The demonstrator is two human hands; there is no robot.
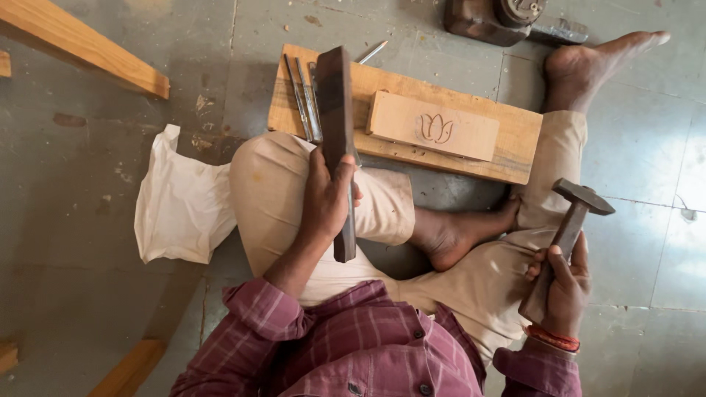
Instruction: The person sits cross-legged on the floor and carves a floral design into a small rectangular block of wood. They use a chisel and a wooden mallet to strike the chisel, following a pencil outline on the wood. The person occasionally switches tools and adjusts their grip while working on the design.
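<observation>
A long dark wooden bar (337, 140) was gripped at its lower half by the left hand (325, 200), fingers clenched around it, above the bent knee. A hammer (565, 239) was held by its handle in the right hand's (562, 290) closed fingers. On the floor (88, 184), a plank (515, 136) carried a carved block (434, 126) and chisels (305, 99). A white cloth (180, 198) was spread beside the knee.

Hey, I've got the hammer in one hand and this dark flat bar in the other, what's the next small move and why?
Probably lay the dark bar down beside the board and pick a chisel. Your left hand grips the bar, your right hand holds the hammer, and the wood block shows only a drawn flower outline.
</observation>
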